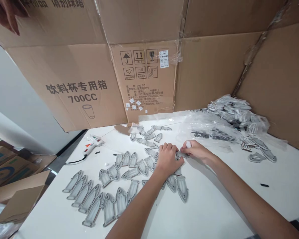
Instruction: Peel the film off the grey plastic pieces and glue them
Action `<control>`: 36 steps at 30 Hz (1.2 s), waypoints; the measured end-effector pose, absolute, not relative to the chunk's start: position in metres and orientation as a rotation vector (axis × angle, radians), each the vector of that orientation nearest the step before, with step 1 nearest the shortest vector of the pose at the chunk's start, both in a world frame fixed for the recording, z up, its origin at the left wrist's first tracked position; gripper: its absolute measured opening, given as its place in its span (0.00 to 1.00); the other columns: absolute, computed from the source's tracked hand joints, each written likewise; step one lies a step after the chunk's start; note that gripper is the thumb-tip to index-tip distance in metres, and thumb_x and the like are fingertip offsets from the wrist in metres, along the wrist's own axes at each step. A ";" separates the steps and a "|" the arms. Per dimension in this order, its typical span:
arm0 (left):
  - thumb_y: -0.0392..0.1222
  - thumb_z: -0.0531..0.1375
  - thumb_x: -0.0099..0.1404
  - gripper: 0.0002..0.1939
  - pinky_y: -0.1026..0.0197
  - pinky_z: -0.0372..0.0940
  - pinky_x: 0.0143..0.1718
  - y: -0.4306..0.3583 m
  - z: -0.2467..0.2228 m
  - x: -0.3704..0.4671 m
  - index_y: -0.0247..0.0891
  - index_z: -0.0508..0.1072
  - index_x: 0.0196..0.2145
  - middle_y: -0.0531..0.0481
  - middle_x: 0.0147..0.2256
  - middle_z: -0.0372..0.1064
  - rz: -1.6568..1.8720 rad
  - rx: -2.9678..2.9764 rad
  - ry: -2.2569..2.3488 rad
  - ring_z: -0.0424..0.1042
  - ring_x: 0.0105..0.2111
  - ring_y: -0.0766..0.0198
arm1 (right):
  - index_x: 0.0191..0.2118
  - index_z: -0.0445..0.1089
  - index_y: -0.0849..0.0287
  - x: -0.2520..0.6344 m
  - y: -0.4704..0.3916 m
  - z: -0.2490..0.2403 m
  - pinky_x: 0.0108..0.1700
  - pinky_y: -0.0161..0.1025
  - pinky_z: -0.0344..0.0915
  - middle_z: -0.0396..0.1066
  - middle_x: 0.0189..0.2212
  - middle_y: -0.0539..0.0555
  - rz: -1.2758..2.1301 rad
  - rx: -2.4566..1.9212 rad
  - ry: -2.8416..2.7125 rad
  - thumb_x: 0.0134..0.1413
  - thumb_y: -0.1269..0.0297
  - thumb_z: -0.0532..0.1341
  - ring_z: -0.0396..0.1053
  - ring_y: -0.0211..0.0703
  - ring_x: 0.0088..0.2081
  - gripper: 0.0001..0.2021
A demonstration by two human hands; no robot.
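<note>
Many flat grey boat-shaped pieces (109, 209) lie in curved rows across the white table. My left hand (168, 158) rests over several of them, fingers bent and thumb stretched out, holding down a grey boat-shaped piece (181, 154) from its left side. At that piece's right end is my right hand (195, 150), closed around a small white wad (188, 144) whose top sticks out between thumb and fingers. The wad's material cannot be made out. Just below my left hand, more pieces (182, 189) point toward me, partly hidden by my forearm.
A white glue gun (93, 145) with a cable lies at the left. Clear plastic bags (206, 127) and a heap of wrapped grey pieces (231, 111) fill the back right. Cardboard (144, 76) walls the table's rear. Small black strips (264, 185) lie about; boxes (22, 202) stand lower left.
</note>
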State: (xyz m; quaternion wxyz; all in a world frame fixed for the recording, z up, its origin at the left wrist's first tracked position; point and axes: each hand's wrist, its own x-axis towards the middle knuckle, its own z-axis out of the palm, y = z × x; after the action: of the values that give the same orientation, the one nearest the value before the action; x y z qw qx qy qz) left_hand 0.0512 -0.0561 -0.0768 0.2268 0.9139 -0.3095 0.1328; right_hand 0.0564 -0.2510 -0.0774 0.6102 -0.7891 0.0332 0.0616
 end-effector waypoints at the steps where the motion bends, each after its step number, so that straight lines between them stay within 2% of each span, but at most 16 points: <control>1: 0.47 0.67 0.62 0.12 0.48 0.61 0.52 -0.056 -0.077 0.051 0.40 0.75 0.40 0.45 0.43 0.73 0.365 2.519 -0.855 0.68 0.48 0.49 | 0.27 0.67 0.56 0.056 -0.251 -0.078 0.25 0.35 0.48 0.62 0.19 0.46 0.133 -1.830 0.076 0.38 0.54 0.70 0.56 0.41 0.23 0.15; 7: 0.46 0.66 0.63 0.11 0.48 0.61 0.51 -0.056 -0.076 0.051 0.39 0.75 0.41 0.45 0.42 0.73 0.360 2.517 -0.868 0.68 0.48 0.49 | 0.27 0.61 0.54 0.054 -0.247 -0.082 0.30 0.37 0.58 0.72 0.27 0.50 0.022 -1.908 0.058 0.39 0.54 0.67 0.65 0.45 0.29 0.16; 12: 0.44 0.65 0.64 0.09 0.49 0.61 0.51 -0.056 -0.074 0.051 0.39 0.74 0.40 0.46 0.42 0.73 0.351 2.495 -0.898 0.69 0.47 0.51 | 0.26 0.58 0.53 0.052 -0.243 -0.080 0.31 0.39 0.57 0.73 0.26 0.50 -0.071 -2.024 -0.016 0.37 0.58 0.64 0.66 0.47 0.29 0.13; 17: 0.41 0.65 0.64 0.06 0.51 0.62 0.51 -0.056 -0.071 0.050 0.40 0.73 0.39 0.48 0.41 0.74 0.328 2.467 -0.924 0.69 0.46 0.52 | 0.25 0.57 0.53 0.052 -0.241 -0.072 0.30 0.39 0.54 0.70 0.25 0.48 -0.119 -2.082 -0.109 0.37 0.59 0.64 0.63 0.46 0.28 0.13; 22: 0.38 0.64 0.64 0.08 0.53 0.63 0.52 -0.055 -0.069 0.050 0.40 0.72 0.42 0.49 0.43 0.75 0.297 2.439 -0.948 0.70 0.47 0.53 | 0.24 0.59 0.54 0.054 -0.250 -0.072 0.30 0.38 0.49 0.65 0.23 0.47 -0.109 -2.055 -0.102 0.36 0.61 0.68 0.58 0.44 0.28 0.14; 30: 0.38 0.62 0.69 0.19 0.53 0.63 0.54 -0.052 -0.068 0.050 0.45 0.70 0.56 0.49 0.46 0.74 0.262 2.400 -1.023 0.69 0.49 0.52 | 0.27 0.55 0.54 0.057 -0.272 -0.073 0.29 0.35 0.51 0.63 0.25 0.45 0.088 -1.740 -0.042 0.39 0.55 0.76 0.56 0.40 0.27 0.26; 34: 0.38 0.62 0.70 0.23 0.53 0.64 0.53 -0.052 -0.068 0.049 0.45 0.67 0.61 0.49 0.46 0.73 0.270 2.401 -1.029 0.69 0.49 0.52 | 0.27 0.56 0.54 0.057 -0.275 -0.071 0.25 0.35 0.41 0.54 0.21 0.42 0.172 -1.577 0.019 0.42 0.53 0.77 0.48 0.36 0.22 0.27; 36: 0.37 0.61 0.70 0.17 0.52 0.64 0.53 -0.052 -0.069 0.050 0.45 0.71 0.55 0.48 0.45 0.73 0.275 2.417 -1.037 0.69 0.49 0.53 | 0.27 0.57 0.54 0.057 -0.274 -0.068 0.24 0.36 0.36 0.50 0.20 0.41 0.180 -1.504 0.044 0.43 0.51 0.78 0.42 0.34 0.21 0.27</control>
State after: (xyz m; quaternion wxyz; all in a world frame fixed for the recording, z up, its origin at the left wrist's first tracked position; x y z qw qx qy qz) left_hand 0.0498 -0.0522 -0.0690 0.2460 0.8860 -0.3799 0.1007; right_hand 0.0566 -0.2739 -0.0682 0.7266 -0.6819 0.0198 0.0816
